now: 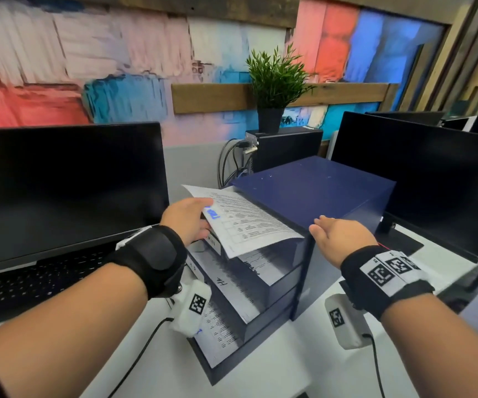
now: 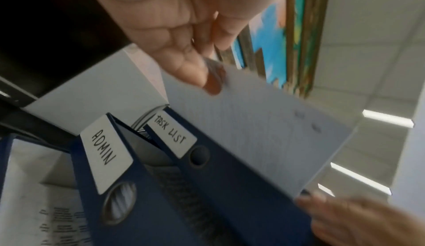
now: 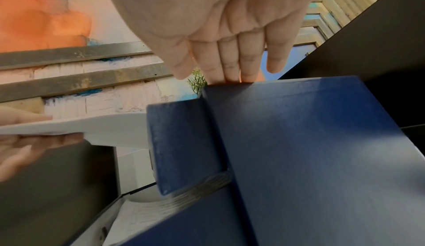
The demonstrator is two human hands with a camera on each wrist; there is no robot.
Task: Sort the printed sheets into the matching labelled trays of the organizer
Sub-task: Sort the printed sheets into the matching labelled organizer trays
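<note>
— Left hand (image 1: 187,218)?
— Pinching a printed sheet (image 1: 243,219) at the top tray of the navy organizer (image 1: 312,188).
— Right hand (image 1: 339,234)?
— Fingers straight, holding nothing, at the organizer's front right corner.

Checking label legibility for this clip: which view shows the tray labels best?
The left wrist view: the ADMIN label and TASK LIST label read clearly on the blue tray fronts. In the head view the left hand and the sheet it holds cover most of them. The right wrist view shows none.
</note>
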